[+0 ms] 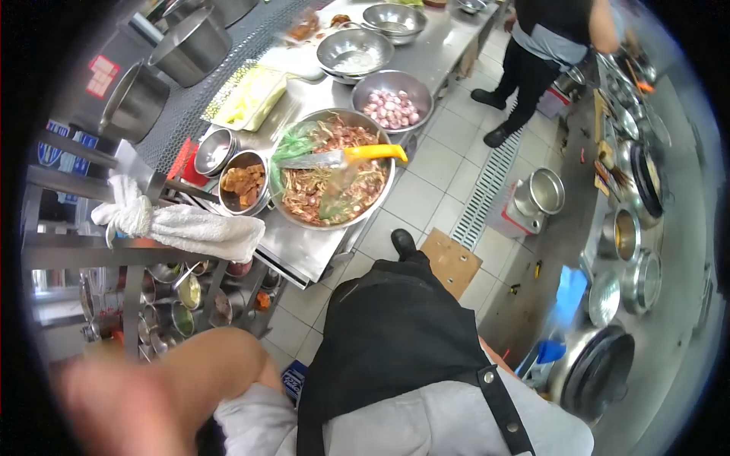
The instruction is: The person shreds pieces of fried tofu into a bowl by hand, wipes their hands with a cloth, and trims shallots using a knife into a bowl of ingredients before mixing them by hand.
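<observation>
At lower left: left hand (114, 399) blurred, can't tell grip | towel (201, 228) nearby | tiled aisle (439, 156) beside steel counter's edge (323, 262)

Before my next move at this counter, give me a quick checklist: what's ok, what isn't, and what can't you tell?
1. Left hand free: cannot tell; it is blurred.
2. Right hand in view: not ok; it does not show.
3. Large bowl upright: ok.
4. Large bowl clear of the yellow-handled tool: not ok; the tool lies across it.
5. Large bowl clear of the green plastic bag: not ok; the bag overlaps it.
6. Co-worker standing apart from you: ok.
</observation>
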